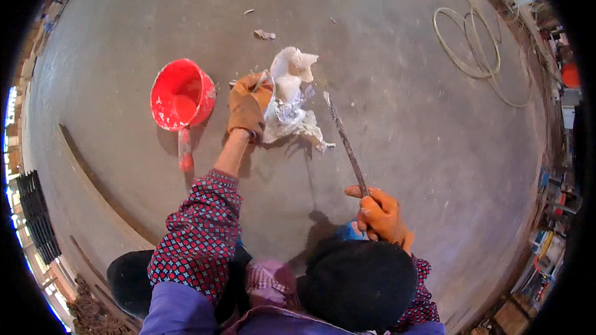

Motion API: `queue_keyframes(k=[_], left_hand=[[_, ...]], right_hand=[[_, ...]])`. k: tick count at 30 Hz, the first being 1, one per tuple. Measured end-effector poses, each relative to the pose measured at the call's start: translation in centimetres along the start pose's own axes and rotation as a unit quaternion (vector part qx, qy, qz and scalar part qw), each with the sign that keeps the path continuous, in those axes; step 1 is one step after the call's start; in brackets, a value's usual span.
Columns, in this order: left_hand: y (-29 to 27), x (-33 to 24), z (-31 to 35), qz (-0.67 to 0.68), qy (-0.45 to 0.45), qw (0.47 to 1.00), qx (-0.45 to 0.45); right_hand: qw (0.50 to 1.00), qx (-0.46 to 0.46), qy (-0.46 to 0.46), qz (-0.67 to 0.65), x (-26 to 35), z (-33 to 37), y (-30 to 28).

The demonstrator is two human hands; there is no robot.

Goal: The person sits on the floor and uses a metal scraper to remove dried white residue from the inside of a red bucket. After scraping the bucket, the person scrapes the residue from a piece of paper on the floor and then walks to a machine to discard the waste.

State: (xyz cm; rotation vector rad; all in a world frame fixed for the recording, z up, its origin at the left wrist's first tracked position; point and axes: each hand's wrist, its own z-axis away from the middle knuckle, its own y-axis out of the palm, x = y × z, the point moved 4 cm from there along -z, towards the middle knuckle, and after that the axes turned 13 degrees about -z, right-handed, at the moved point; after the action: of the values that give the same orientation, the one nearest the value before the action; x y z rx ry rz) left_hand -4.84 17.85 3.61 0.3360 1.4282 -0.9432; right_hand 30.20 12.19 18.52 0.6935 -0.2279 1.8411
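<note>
My left hand [248, 104], in a brownish-orange work glove, is closed on the left edge of a crumpled, white, plaster-like piece [287, 118]. That piece has a ragged outline and a hollow, cup-like upper part. In my right hand [383, 216], gloved in orange, is a thin dark rod [347, 149] with a whitish tip. The rod slants up and left, its tip a little right of the white piece and apart from it. Left of my left hand sits a red plastic dipper [202, 108], smeared with white inside, its handle toward me.
Small white scraps [264, 35] lie on the grey concrete floor [397, 49] beyond the white piece. A long wooden strip [102, 183] runs along the left. Coiled pale hose [472, 74] lies at the far right. Tools and clutter [546, 254] line the right edge.
</note>
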Motion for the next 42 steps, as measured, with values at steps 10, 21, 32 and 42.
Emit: queue_keyframes(k=[10, 21, 32, 42], left_hand=[[-3.8, -5.2, -4.8, -0.277, 0.043, 0.955, 0.092], [-0.4, -1.4, -0.8, -0.424, 0.014, 0.899, 0.107], [0.5, -1.3, -12.8, 0.098, -0.006, 0.991, 0.091], [0.4, 4.4, -17.1, -0.427, -0.048, 0.889, 0.155]], right_hand=[[0.947, -0.083, -0.084, 0.298, -6.4, 4.5, -4.0], [0.974, 0.216, -0.047, -0.056, -2.5, -7.3, 1.4], [0.959, 0.215, -0.186, 0.003, 9.4, -13.2, 4.3], [0.947, 0.072, -0.053, 0.308, 13.8, -17.2, 5.6]])
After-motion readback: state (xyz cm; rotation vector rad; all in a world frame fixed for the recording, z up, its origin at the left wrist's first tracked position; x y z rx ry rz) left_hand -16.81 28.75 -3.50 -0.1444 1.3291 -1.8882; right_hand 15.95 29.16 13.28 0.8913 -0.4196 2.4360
